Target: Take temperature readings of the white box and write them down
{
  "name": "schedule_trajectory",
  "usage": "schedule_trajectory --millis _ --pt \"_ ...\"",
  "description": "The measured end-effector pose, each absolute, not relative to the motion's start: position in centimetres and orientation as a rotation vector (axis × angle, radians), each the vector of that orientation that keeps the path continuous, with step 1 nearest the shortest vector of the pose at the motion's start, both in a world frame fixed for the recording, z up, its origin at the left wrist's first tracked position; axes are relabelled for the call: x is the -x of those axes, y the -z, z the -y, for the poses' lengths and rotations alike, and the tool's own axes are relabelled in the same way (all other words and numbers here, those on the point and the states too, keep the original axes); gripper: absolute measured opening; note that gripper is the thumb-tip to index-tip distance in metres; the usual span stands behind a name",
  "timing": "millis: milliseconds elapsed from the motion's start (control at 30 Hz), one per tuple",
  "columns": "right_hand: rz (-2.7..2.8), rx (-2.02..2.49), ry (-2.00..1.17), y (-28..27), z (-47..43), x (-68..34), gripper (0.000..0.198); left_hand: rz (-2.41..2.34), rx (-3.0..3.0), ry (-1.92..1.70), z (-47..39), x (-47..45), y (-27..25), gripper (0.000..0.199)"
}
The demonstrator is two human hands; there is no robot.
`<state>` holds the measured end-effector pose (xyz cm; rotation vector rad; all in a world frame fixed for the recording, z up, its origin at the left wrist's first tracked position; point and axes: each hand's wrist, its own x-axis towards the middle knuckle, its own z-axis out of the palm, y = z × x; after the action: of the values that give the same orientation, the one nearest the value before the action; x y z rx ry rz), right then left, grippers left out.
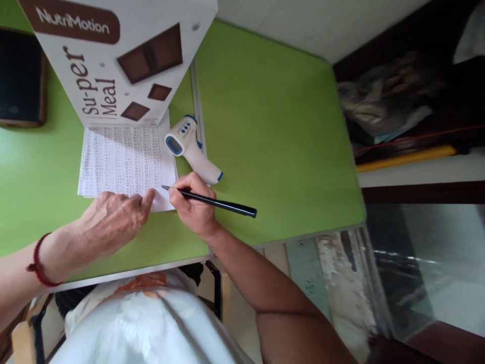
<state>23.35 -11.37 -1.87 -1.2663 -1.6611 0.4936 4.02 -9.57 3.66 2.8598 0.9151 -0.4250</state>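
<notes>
Pen [223,203]: one, in right hand [195,206]; thermometer [193,152]: one, nearby.

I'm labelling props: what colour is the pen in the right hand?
The pen is black, with a greyish tip; it shows best in the head view.

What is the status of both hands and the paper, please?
Right hand gripping pen. Left hand resting on paper. Box hiding paper's far end, thermometer at right edge.

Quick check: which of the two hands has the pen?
The right hand: it grips the black pen. The left hand, with the red bracelet at its wrist, shows no pen and lies over the near edge of the written sheets.
</notes>
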Motion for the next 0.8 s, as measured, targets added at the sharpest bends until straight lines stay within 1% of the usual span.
schedule_trajectory --millis 200,333,400,500,633,733,800 --pt "1.571 1.311 -0.466 1.7 11.5 -23.3 0.015 -0.925 -2.83 0.43 9.6 -3.8 -3.4 0.059" --pt "1.529 1.398 -0.407 0.1 11.7 -23.6 0.005 -0.883 -2.801 0.504 9.2 -4.3 -4.2 0.055" --pt "1.64 1.393 -0.34 -1.0 11.5 -24.0 0.007 -0.862 -2.774 0.551 9.0 -4.5 -4.6 0.048" --pt "1.863 1.337 -0.114 -2.3 10.5 -24.3 0.005 -0.837 -2.791 0.528 8.8 -4.5 -4.8 0.039" --pt "2.128 1.39 0.142 -2.2 8.8 -23.4 0.015 -0.786 -2.842 0.431 8.8 -4.1 -4.3 0.034" --pt "2.346 1.373 0.166 -1.1 7.7 -22.2 0.022 -0.79 -2.879 0.349 8.7 -3.6 -3.4 0.03" --pt "2.444 1.324 0.125 -0.2 7.3 -21.7 0.024 -0.762 -2.88 0.209 8.4 -3.1 -3.1 0.022"
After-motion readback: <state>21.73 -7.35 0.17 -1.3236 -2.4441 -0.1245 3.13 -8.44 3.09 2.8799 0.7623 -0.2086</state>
